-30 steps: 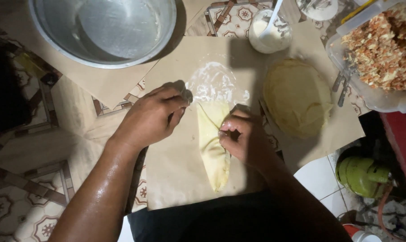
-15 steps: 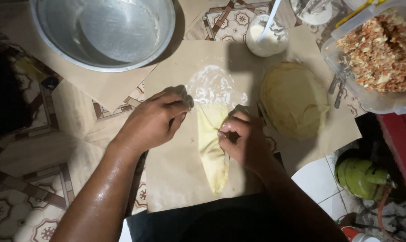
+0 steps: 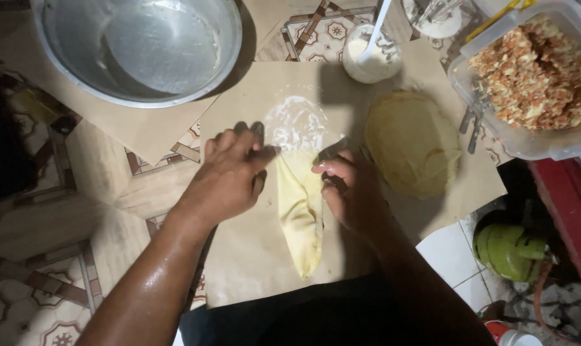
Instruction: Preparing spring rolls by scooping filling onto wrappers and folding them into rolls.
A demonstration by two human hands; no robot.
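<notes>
My left hand (image 3: 229, 176) and right hand (image 3: 348, 192) pinch the yellow wrapper (image 3: 301, 214) between them, fingers (image 3: 258, 157) pressed on its edges, brown paper (image 3: 252, 256) beneath, stacked wrappers (image 3: 411, 142) beyond my right fingers

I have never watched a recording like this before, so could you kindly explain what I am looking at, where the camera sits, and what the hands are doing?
There is no machine here: a person works with two bare hands, and a camera worn on their head looks straight down at them. The left hand and the right hand press on either side of a thin yellow pastry wrapper, folded into a long pointed shape on a sheet of brown paper. A white floury smear lies just beyond it. To the right sits a stack of round wrappers, and farther right a clear plastic tub of chopped orange filling. At the top are a large metal bowl and a small cup of white paste with a spoon in it. A green gas canister stands on the floor.
</notes>
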